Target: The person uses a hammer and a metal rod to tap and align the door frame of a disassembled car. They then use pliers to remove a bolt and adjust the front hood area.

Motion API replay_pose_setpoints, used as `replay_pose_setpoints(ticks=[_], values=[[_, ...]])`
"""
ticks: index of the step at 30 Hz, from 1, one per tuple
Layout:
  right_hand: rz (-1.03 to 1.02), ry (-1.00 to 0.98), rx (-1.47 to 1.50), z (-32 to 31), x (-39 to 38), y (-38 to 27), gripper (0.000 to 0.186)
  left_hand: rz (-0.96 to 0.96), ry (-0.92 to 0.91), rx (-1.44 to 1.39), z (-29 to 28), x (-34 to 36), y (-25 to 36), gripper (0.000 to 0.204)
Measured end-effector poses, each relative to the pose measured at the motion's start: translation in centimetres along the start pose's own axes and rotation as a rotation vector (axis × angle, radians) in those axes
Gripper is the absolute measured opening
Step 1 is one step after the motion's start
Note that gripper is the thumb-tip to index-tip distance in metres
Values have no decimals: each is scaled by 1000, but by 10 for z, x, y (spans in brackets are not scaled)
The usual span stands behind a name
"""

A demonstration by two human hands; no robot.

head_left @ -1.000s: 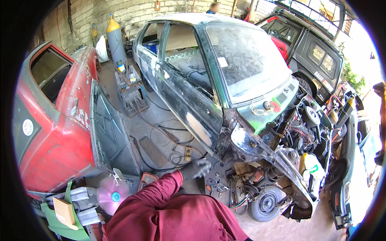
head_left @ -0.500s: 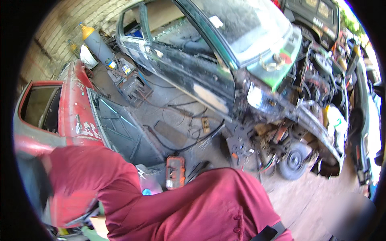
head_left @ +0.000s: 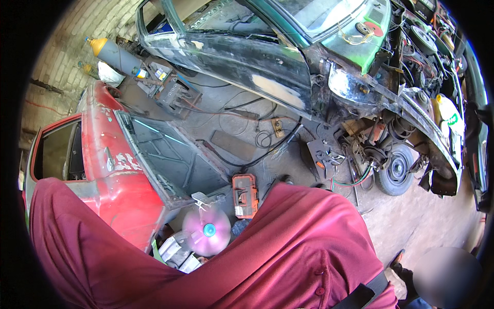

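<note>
Neither of my hands shows; only the folds of my maroon coat (head_left: 288, 242) fill the lower part of the view. A maroon sleeve-like fold (head_left: 67, 226) rises at the left, and whatever is at its end is hidden. Just beyond the coat stands a fan (head_left: 209, 230) with blurred pink blades and a blue hub. Beside the fan on the floor is an orange-and-grey toolbox (head_left: 245, 195). A red car body (head_left: 123, 206) with flaking paint is at the left, its dark-framed panel (head_left: 164, 154) sticking out over the floor.
A stripped green car (head_left: 242, 67) stands across the back, a wheel (head_left: 397, 170) by its bare front end. A grey gas cylinder (head_left: 118, 56) with a yellow top and a welding machine (head_left: 175, 95) are far left. Cables (head_left: 267, 149) cross the floor. Another person (head_left: 409, 273) is at lower right.
My view has shifted, and the cars sit differently in it. The fan has come into fuller sight. The blurred maroon arm at the left has changed pose, and a dark blurred shape there is gone.
</note>
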State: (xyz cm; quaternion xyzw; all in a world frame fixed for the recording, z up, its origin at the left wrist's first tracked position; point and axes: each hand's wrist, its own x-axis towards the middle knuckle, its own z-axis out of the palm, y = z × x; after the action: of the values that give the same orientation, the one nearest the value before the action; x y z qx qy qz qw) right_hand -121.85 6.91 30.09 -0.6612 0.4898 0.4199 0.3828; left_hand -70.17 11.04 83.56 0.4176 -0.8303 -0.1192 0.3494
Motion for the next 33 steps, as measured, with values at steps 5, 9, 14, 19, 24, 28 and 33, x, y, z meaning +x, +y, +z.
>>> replay_pose_setpoints(ticks=[5,9,14,19,24,28,33], values=[[2,-19,4,8,-3,4,68,-8,-29,-15,8,8,-4,36],[2,-32,11,14,-5,9,69,-9,-54,-29,14,16,-7,36],[8,-42,18,20,-7,15,69,-11,-72,-49,21,25,-11,36],[5,-67,20,30,-11,21,70,-9,-91,-56,26,33,-12,35],[-10,-97,17,44,-11,28,70,-18,-123,-61,28,47,-14,35],[-29,-130,2,57,-10,36,71,-17,-144,-60,30,64,-15,35],[-64,-216,-63,78,-14,56,71,-41,-143,-68,30,71,-21,35]])
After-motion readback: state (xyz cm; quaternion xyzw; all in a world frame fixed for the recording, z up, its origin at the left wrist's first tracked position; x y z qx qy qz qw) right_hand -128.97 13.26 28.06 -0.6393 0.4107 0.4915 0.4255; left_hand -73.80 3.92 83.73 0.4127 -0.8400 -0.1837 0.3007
